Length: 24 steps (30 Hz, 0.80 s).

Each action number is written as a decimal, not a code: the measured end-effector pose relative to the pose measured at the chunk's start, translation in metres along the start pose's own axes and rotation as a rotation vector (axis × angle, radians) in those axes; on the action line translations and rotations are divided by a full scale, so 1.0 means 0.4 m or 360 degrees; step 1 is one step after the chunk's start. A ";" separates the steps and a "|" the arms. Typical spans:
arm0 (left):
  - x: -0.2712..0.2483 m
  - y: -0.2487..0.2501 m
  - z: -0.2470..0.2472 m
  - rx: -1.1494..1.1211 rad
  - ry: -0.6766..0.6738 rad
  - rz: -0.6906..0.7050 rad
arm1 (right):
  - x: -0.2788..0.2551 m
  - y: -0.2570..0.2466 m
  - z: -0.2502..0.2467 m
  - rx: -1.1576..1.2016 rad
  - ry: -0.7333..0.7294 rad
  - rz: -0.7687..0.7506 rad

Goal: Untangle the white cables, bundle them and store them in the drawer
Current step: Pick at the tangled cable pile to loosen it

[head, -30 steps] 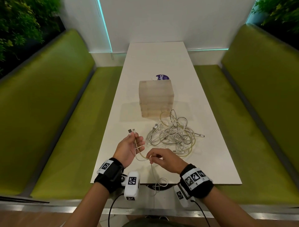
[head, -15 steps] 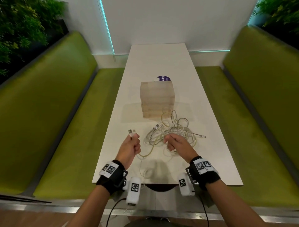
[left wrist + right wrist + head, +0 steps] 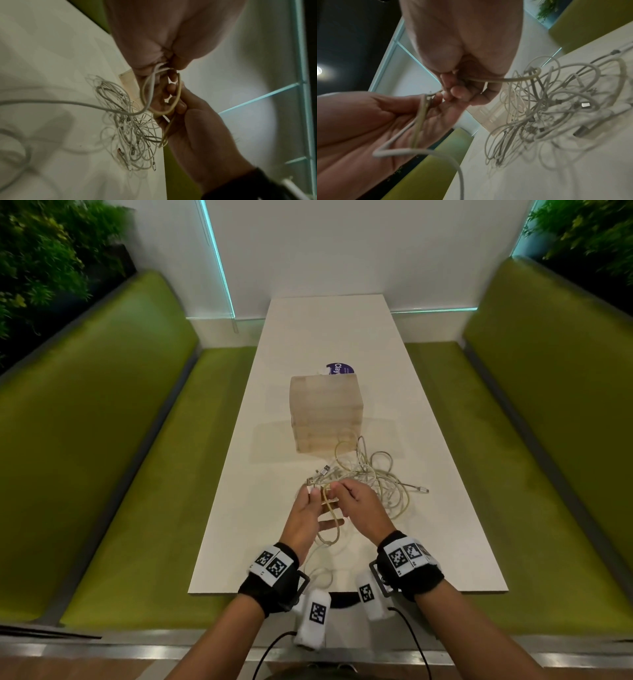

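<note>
A tangle of white cables lies on the white table in front of a small wooden drawer box. My left hand holds one cable folded into loops against its palm, the plug ends sticking out past the fingers. My right hand meets it and pinches a loop of the same cable. The slack of this cable trails to the table's near edge.
Green benches run along both sides of the table. A purple-labelled round item peeks out behind the box. A loose plug sticks out of the pile to the right.
My right hand has come back from the pile to the left hand, laying another loop of cable into it. The left hand has moved a little right and forward.
</note>
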<state>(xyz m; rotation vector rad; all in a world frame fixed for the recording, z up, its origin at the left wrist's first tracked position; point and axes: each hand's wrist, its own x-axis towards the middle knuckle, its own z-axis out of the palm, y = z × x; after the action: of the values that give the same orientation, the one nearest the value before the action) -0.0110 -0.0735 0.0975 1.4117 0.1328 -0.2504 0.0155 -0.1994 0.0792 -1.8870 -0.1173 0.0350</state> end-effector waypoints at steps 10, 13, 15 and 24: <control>0.041 0.065 -0.049 -0.0855 0.0113 -0.0030 | -0.014 0.035 -0.038 -0.0231 -0.0425 -0.0137; 0.050 0.094 -0.075 -0.1102 0.0163 -0.0031 | -0.010 0.081 -0.074 -0.0378 -0.0435 -0.0138; 0.054 0.098 -0.084 -0.0991 0.0284 -0.0068 | 0.001 0.106 -0.095 -0.0418 -0.0370 -0.0122; 0.040 0.005 -0.026 0.0664 -0.0108 0.0110 | 0.018 0.054 -0.078 -0.0152 -0.0270 -0.0175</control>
<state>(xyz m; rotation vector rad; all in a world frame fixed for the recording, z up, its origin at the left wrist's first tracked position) 0.0056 -0.0645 0.0939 1.8157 -0.0273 -0.2791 0.0266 -0.2348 0.0688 -1.9680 -0.3435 0.1161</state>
